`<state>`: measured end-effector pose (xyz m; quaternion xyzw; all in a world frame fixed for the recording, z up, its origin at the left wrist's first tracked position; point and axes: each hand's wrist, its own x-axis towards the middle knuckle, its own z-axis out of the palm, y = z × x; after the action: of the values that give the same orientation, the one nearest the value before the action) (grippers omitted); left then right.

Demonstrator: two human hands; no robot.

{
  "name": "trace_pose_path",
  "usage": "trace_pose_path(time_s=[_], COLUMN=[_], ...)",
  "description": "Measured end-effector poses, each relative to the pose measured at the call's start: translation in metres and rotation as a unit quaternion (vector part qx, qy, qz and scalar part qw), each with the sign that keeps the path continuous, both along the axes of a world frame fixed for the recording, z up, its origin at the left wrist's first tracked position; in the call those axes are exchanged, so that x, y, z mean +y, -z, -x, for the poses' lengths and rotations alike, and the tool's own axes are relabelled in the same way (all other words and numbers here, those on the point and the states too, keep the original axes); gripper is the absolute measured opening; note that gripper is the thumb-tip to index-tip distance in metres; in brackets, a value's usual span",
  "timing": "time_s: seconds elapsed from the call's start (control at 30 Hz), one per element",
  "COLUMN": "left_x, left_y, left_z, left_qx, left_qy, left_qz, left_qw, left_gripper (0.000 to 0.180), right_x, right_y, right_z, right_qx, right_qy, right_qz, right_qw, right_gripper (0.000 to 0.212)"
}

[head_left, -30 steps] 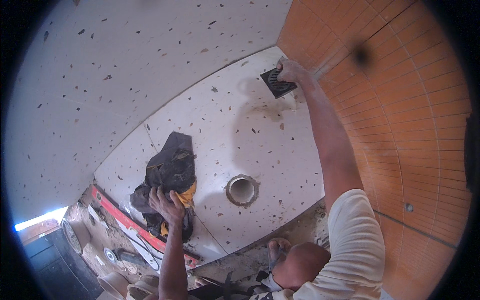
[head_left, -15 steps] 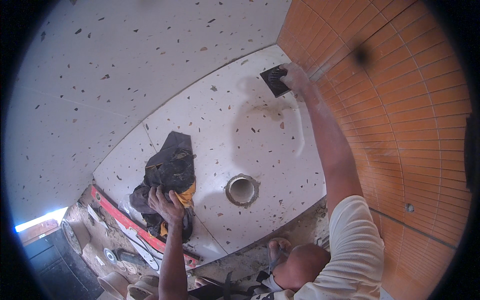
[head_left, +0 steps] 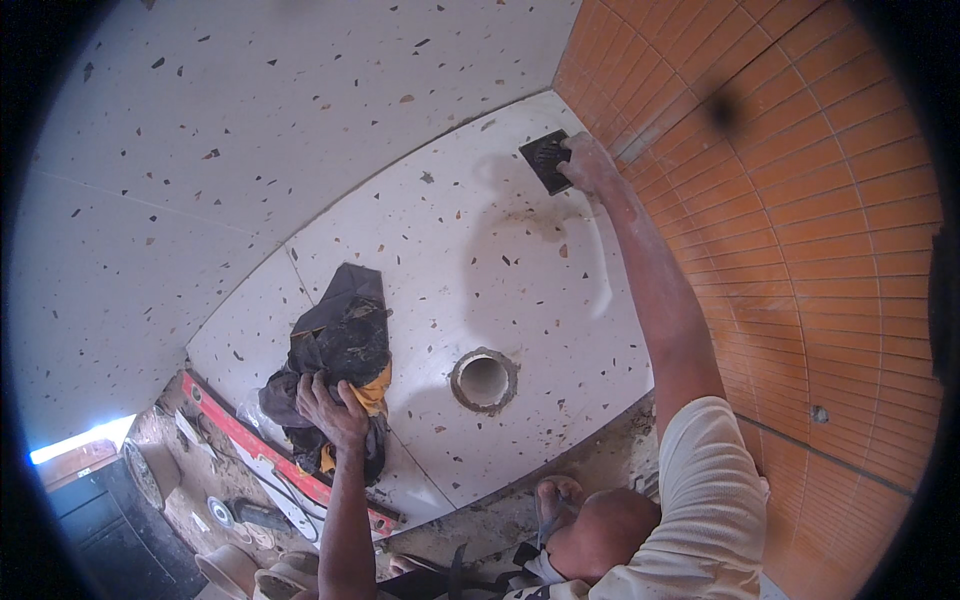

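My right hand (head_left: 591, 166) reaches to the far corner, its fingers bent onto a dark square floor drain cover (head_left: 545, 162) set in the speckled white floor. Part of the cover's right edge is hidden behind the fingers. My left hand (head_left: 333, 410) rests with fingers spread on a crumpled black cloth with yellow parts (head_left: 345, 335), possibly a garment. Between the two arms, a round pipe opening (head_left: 484, 380) with a rough edge is cut into the floor.
A red spirit level (head_left: 250, 445) lies along the left floor edge. Beyond it are an angle grinder (head_left: 250, 514) and several buckets (head_left: 228, 568) on rough ground. An orange tiled wall (head_left: 790, 220) rises on the right, a speckled white wall (head_left: 230, 110) on the left.
My right hand has shifted slightly toward me at the drain cover, and its fingers have changed position. My left hand and the cloth have not moved.
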<state>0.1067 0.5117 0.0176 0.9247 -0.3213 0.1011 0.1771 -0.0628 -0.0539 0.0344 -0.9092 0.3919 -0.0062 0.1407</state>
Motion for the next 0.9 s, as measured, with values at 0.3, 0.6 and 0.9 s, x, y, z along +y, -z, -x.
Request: trace_pose_path(time_s=[0.3,0.6,0.9], left_x=[0.004,-0.001,0.0], left_y=[0.002,-0.004,-0.003], left_z=[-0.001,0.0,0.0], left_qx=[-0.006,0.007,0.004], left_qy=[-0.002,-0.001,-0.001], left_qz=[0.002,0.007,0.008], left_qw=[1.0,1.0,1.0], left_gripper=[0.046,0.046,0.046], right_x=[0.007,0.008,0.014], right_y=[0.0,0.01,-0.017], right_z=[-0.004,0.007,0.006], right_qx=[0.024,-0.019,0.027], right_qy=[-0.018,-0.04,-0.052], right_qz=[-0.005,0.041,0.05], right_qw=[1.0,0.998,0.997], right_gripper=[0.038,0.034,0.034])
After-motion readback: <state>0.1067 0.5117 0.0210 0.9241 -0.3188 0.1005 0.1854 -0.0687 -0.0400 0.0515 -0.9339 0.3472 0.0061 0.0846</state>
